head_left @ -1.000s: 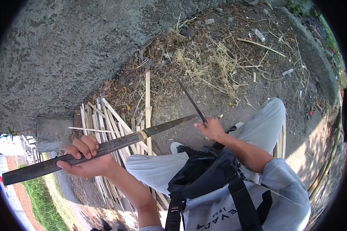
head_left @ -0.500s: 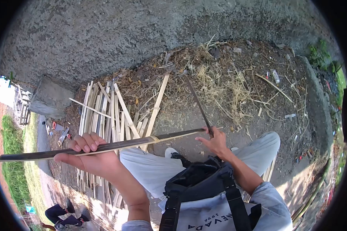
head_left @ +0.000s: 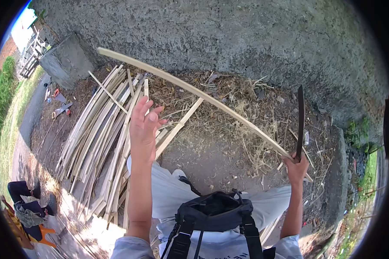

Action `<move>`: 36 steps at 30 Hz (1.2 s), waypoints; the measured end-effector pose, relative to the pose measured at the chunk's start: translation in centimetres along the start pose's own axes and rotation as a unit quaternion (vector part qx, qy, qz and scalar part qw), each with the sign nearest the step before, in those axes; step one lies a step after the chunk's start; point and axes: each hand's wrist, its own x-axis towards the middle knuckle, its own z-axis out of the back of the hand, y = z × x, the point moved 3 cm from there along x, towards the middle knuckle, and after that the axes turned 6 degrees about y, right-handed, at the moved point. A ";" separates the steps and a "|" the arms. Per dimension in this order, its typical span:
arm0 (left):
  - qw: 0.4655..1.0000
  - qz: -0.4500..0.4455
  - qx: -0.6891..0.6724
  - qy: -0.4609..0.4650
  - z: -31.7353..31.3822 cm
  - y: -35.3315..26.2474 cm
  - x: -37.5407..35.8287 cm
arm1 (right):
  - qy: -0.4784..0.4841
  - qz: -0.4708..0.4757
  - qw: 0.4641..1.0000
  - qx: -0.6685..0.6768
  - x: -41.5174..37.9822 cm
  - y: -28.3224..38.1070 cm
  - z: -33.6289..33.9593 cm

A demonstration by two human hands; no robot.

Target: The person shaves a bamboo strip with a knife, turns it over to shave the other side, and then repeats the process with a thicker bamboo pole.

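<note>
My left hand [head_left: 143, 129] is raised in front of the stacked strips, its fingers apart and slightly curled, with nothing in it. My right hand [head_left: 296, 167] is closed at the right. From its grip a dark machete [head_left: 301, 118] points up toward the wall. A long pale bamboo strip [head_left: 194, 90] also passes through this hand. It slants up and leftward to a free end before the wall, well above my left hand, and a short piece sticks out past my right hand. The machete's handle is hidden by the fingers.
A pile of long split strips [head_left: 99, 134] lies at the left. Beyond it are a handsaw [head_left: 61, 110] and a concrete block [head_left: 67, 62]. A rough wall [head_left: 212, 34] stands ahead; dry shavings [head_left: 255, 129] litter the ground. A person [head_left: 30, 207] is at lower left.
My left hand has let go of the strip and now stands open and upright. My right hand has moved right with the machete and strip, whose pale side now shows and whose far end has swung up.
</note>
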 end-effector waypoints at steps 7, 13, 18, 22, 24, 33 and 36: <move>0.963 0.058 0.078 -0.252 19.9 4.5 -6.0 | -0.204 -0.097 0.971 -0.080 -6.6 -10.2 12.5; 0.842 0.052 0.210 -0.495 34.7 8.6 -16.0 | -0.344 -0.322 0.882 -0.034 -19.1 -20.1 14.4; 0.847 0.146 0.257 -0.443 36.5 12.7 -20.5 | -0.282 -0.518 0.807 0.032 -33.8 -28.6 12.3; 0.863 0.265 0.280 -0.327 34.5 16.0 -19.9 | -0.214 -0.528 0.811 0.133 -38.9 -31.0 4.3; 0.864 0.324 0.301 -0.239 35.6 17.9 -19.2 | -0.167 -0.530 0.819 0.138 -37.4 -30.5 -0.9; 0.890 0.266 0.371 -0.020 35.9 24.7 -19.0 | -0.074 -0.481 0.859 0.159 -28.6 -28.3 -11.1; 0.883 0.295 0.364 -0.021 34.2 25.0 -19.7 | -0.065 -0.472 0.864 0.162 -27.6 -28.0 -11.9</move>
